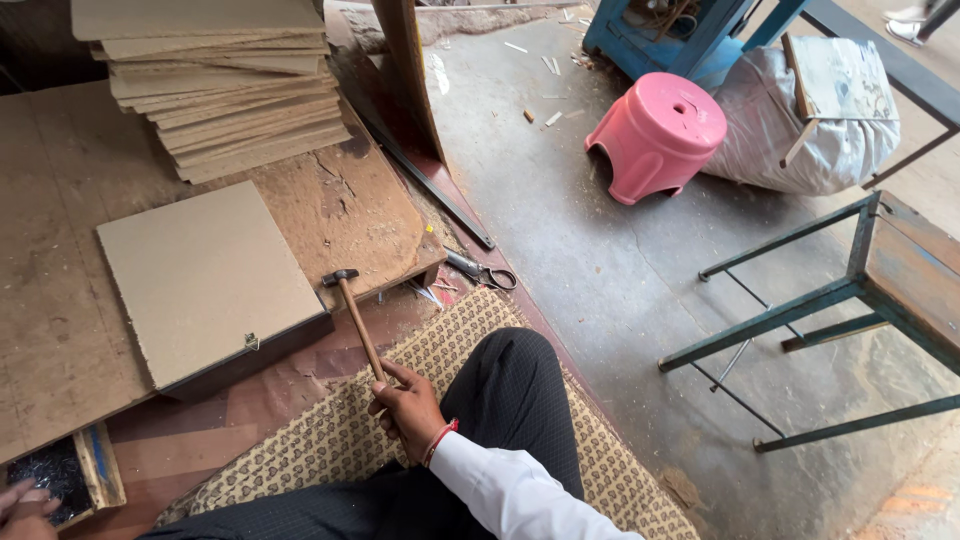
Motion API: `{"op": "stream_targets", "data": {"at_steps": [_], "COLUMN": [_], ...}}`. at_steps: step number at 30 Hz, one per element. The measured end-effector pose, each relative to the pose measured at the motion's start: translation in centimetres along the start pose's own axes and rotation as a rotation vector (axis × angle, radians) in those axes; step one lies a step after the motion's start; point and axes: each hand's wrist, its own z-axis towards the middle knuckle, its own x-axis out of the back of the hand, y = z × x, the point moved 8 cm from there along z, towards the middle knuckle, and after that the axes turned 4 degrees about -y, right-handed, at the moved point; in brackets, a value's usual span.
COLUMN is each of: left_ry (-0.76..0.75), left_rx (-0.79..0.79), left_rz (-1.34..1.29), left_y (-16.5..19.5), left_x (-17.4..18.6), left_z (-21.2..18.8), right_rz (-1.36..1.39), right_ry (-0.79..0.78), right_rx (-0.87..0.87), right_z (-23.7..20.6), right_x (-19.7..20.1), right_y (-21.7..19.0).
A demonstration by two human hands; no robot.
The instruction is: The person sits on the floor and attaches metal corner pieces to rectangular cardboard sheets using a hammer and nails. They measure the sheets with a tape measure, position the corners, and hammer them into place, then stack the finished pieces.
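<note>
Right hand (408,410) is gripping the hammer (355,312) by its handle end, head hovering off the box's (205,285) corner. Box is lying closed, clasp (251,341) fitted. Left hand (22,505) is reaching at the nail tray (98,468); grip unclear. Nailing looks unfinished

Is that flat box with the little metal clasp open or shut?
Shut. The box lies flat on the board with its lid down flush and the clasp sitting across the seam on its front edge.
</note>
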Motion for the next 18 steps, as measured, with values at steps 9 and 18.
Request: {"op": "stream_targets", "data": {"at_steps": [9,18], "left_ry": [0.141,0.090], "left_rx": [-0.223,-0.262], "left_rz": [-0.691,-0.730], "left_y": [0.3,13.6], "left_x": [0.6,1.0], "left_z": [-0.8,-2.0], "right_rz": [-0.006,0.011], "right_ry": [-0.018,-0.042], "right_rx": [0.005,-0.008], "right_z": [0.5,1.7], "right_x": [-0.7,-1.7], "right_y": [0.3,1.4]}}
